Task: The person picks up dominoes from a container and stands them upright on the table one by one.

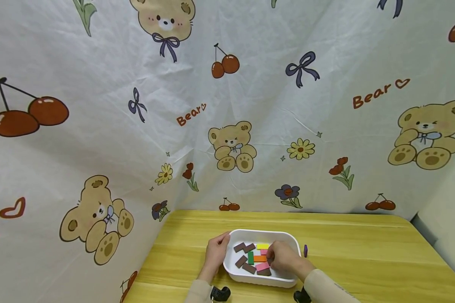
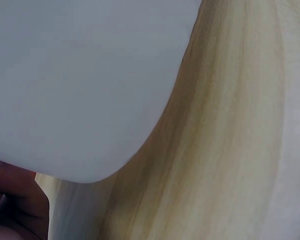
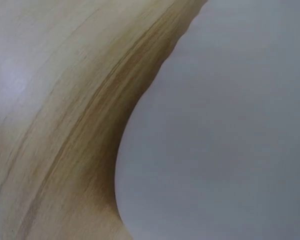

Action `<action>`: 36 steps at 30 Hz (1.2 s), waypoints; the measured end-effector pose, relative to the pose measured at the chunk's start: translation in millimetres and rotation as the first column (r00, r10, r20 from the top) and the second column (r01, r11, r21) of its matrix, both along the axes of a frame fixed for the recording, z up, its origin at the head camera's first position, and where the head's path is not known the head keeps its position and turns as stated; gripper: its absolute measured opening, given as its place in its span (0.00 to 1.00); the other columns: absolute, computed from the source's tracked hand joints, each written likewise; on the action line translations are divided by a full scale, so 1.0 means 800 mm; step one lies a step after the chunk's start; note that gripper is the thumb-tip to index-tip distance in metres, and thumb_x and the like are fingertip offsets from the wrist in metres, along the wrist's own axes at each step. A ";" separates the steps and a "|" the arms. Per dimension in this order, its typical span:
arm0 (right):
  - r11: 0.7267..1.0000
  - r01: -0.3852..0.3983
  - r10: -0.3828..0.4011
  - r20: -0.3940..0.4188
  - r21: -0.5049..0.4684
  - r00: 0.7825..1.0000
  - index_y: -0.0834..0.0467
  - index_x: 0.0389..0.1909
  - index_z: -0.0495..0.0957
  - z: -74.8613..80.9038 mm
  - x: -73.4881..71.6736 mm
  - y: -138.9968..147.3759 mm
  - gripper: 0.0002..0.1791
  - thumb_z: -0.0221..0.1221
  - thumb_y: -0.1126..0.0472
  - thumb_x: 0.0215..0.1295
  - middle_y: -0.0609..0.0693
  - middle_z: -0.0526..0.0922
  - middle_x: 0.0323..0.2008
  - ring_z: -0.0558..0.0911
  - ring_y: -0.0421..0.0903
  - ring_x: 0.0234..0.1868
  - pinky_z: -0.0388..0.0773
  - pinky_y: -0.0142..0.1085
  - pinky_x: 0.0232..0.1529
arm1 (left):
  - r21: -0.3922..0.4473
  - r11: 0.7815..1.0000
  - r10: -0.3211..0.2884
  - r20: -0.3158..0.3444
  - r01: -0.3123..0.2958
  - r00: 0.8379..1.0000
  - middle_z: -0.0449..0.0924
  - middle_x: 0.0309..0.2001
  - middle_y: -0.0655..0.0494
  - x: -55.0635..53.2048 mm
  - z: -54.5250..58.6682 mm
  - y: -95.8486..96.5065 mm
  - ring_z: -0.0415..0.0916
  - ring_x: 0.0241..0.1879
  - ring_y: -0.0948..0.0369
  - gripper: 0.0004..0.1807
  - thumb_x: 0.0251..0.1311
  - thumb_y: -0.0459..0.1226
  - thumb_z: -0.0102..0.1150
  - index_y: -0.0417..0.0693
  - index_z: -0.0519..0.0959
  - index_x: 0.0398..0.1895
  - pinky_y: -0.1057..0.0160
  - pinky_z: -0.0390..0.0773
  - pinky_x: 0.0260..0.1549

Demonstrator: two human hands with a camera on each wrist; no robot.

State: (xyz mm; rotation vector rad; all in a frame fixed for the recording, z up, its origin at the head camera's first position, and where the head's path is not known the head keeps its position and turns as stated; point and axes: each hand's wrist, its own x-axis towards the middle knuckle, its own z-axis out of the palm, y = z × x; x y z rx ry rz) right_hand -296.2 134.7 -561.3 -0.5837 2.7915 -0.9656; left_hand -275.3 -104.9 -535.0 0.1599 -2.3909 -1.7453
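A white plastic tray sits on the table, holding several small flat domino-like blocks. Brown blocks lie loosely at its left. Closer to the middle are a green block, an orange block, a yellow block and a pink block. My left hand grips the tray's left side at the rim; its curled fingers show beside the tray wall in the left wrist view. Inside the tray, my right hand reaches down with bent fingers beside the orange block; I cannot tell whether it pinches one.
A purple block stands on the wooden table just right of the tray. Behind and to the left hangs a white cloth printed with bears and cherries. Black wrist devices sit at both wrists.
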 end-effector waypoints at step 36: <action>0.983 0.052 -0.050 0.018 -0.174 0.999 0.62 0.38 0.76 0.011 -0.004 0.002 0.05 0.62 0.72 0.65 0.48 0.77 0.31 0.75 0.43 0.32 0.74 0.31 0.32 | 0.011 1.000 -0.018 0.010 0.018 1.000 0.86 0.57 0.42 -0.044 -0.067 -0.018 0.80 0.61 0.45 0.16 0.74 0.41 0.58 0.41 0.86 0.55 0.48 0.82 0.59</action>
